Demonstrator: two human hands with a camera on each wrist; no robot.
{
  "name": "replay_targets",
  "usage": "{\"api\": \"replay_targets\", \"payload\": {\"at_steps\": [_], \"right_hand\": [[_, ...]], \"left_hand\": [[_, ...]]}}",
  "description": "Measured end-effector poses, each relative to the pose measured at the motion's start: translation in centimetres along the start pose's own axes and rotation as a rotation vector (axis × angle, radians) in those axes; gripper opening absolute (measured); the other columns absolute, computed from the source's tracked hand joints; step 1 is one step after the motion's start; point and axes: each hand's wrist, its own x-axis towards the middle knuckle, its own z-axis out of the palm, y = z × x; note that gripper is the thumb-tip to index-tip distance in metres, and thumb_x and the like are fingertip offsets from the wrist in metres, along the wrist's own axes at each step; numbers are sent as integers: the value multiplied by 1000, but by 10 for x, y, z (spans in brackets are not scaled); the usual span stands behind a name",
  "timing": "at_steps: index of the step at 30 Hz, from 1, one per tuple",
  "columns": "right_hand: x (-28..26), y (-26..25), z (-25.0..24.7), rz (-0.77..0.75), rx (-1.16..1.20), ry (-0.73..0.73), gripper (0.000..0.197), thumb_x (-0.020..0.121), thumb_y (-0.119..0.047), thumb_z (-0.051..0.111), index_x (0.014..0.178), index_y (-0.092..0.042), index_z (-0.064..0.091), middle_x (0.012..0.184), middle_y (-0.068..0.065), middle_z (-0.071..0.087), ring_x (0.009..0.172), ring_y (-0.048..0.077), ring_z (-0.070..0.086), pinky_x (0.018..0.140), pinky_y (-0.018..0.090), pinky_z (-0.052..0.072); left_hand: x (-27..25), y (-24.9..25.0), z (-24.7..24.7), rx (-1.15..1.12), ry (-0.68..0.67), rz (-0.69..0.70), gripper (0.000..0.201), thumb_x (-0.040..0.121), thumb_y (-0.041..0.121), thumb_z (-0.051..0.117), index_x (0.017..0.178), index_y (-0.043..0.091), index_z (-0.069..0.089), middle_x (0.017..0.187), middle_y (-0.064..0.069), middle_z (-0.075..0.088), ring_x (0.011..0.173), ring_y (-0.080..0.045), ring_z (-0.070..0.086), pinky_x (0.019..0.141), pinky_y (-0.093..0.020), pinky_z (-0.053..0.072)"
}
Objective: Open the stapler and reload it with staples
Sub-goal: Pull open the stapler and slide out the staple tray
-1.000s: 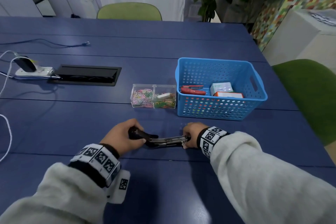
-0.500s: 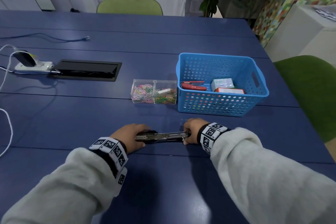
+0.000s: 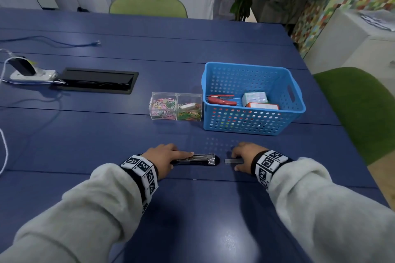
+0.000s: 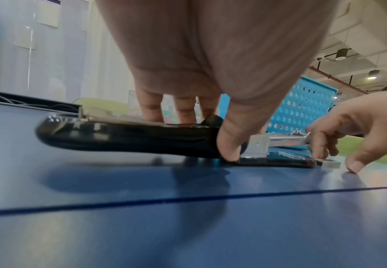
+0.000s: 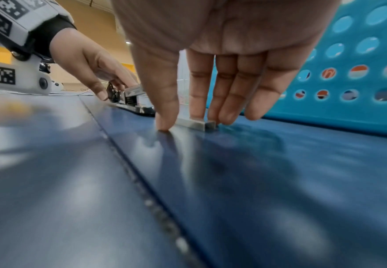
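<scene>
The black stapler lies opened out flat on the blue table, its metal magazine bare and pointing right. My left hand grips the stapler's rear; in the left wrist view the thumb sits on the near side and the fingers on the far side. A short silver strip of staples lies on the table just right of the stapler. My right hand straddles it: straight fingers touch the strip, and the thumb rests on the table beside it.
A blue perforated basket behind the hands holds a red stapler and small boxes. Left of it stands a clear box of paper clips. A black cable hatch, a power strip and cables lie far left. Green chairs stand at the back and right.
The stapler's black top, raised a second ago, now lies flat under my left hand. My right hand has left the stapler's front end and moved right onto the staple strip.
</scene>
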Motion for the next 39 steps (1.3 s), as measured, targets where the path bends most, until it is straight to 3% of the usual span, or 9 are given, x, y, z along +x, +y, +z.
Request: {"api": "replay_targets", "payload": {"at_steps": [3, 9, 12, 16, 20, 35, 39], "right_hand": [[0, -2, 2, -2, 10, 31, 26, 81, -30, 64, 103, -16, 62, 117, 5, 57, 107, 26, 55, 89, 33, 47], [-6, -8, -6, 16, 50, 87, 20, 81, -31, 59, 96, -19, 63, 108, 5, 64, 98, 26, 60, 83, 33, 49], [-8, -27, -17, -83, 152, 184, 18, 81, -30, 60, 96, -19, 63, 103, 3, 66, 96, 24, 60, 86, 33, 49], [-2, -58, -22, -247, 103, 157, 24, 83, -24, 56, 105, -16, 64, 108, 8, 62, 103, 26, 57, 90, 36, 49], [3, -71, -19, -224, 27, 118, 25, 85, -25, 52, 105, -20, 66, 112, 7, 59, 110, 26, 53, 91, 39, 50], [7, -78, -16, -181, 54, 116, 22, 84, -24, 54, 100, -16, 67, 107, 7, 58, 101, 27, 56, 80, 32, 46], [7, -79, -18, -179, 22, 94, 24, 84, -24, 55, 104, -16, 66, 109, 8, 57, 103, 27, 55, 83, 35, 47]], "left_hand": [[1, -1, 0, 2, -4, -4, 69, 87, 8, 45, 132, 57, 25, 132, 0, 44, 120, -26, 43, 98, -40, 41], [1, -2, 2, -1, 1, -2, 67, 88, 9, 44, 132, 56, 25, 132, 0, 44, 119, -26, 44, 99, -40, 42], [1, -2, 1, -5, 3, -1, 67, 88, 9, 44, 132, 56, 26, 132, -1, 44, 120, -26, 44, 100, -42, 42], [1, -1, 2, -2, 7, -3, 66, 87, 11, 45, 131, 57, 27, 132, -1, 45, 120, -27, 44, 100, -43, 41], [1, -1, 1, -10, 7, -6, 66, 88, 10, 44, 131, 57, 27, 130, -2, 46, 117, -27, 45, 99, -43, 42], [-1, -2, 0, 11, 9, 3, 67, 87, 9, 42, 131, 58, 25, 130, -2, 46, 116, -28, 45, 97, -45, 43], [-1, -2, 1, 13, 22, 13, 66, 88, 10, 42, 131, 58, 26, 129, -3, 46, 116, -28, 45, 98, -45, 43]]}}
